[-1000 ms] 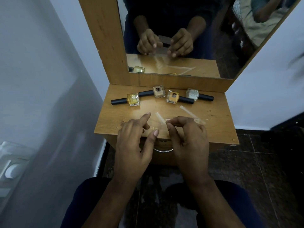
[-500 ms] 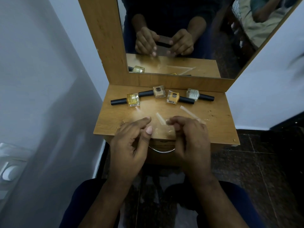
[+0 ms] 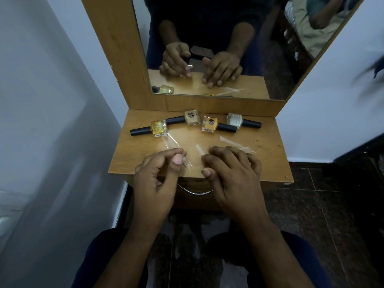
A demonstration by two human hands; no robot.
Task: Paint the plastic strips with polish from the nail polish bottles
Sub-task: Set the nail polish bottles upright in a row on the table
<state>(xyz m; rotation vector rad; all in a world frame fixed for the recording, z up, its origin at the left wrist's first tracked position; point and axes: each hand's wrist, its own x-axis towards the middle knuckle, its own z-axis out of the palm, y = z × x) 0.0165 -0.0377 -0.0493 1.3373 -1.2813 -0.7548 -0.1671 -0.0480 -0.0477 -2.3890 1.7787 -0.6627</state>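
Several nail polish bottles with black caps lie on their sides along the back of the small wooden table [image 3: 133, 163]: a yellow one [image 3: 159, 128], a beige one [image 3: 192, 117], an orange one [image 3: 209, 124] and a pale one [image 3: 234, 120]. My left hand [image 3: 158, 175] pinches the near end of a clear plastic strip [image 3: 172, 143] between thumb and forefinger; the strip points toward the yellow bottle. My right hand [image 3: 230, 173] rests palm down on the table with nothing in it. A second clear strip [image 3: 201, 149] lies between my hands, and a third [image 3: 229, 141] lies just beyond my right fingers.
A mirror [image 3: 207, 48] in a wooden frame stands at the back of the table and reflects my hands. A metal drawer handle [image 3: 195, 192] shows under the front edge. A white wall [image 3: 52, 121] is close on the left, dark tiled floor [image 3: 332, 204] on the right.
My hands have moved apart. The left hand has drawn a clear strip to the left, and the right hand has flattened onto the table.
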